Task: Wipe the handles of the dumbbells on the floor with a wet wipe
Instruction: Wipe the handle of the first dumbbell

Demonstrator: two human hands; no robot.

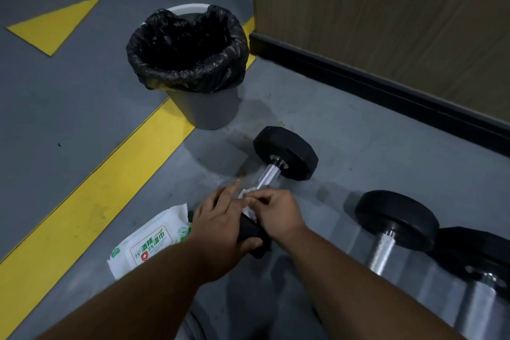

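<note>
Floor (345, 124) lies open beyond our hands; left hand (220, 218) grips dumbbell (276, 163), right hand (276, 210) pinches wipe (244, 193) on its chrome handle.

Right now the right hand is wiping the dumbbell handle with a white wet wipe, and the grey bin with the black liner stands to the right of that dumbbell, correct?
Not quite. The head view shows the grey bin with the black liner to the left of, and beyond, the black dumbbell with the knurled metal handle. The rest holds: the right hand presses the white wet wipe on that handle.
</note>
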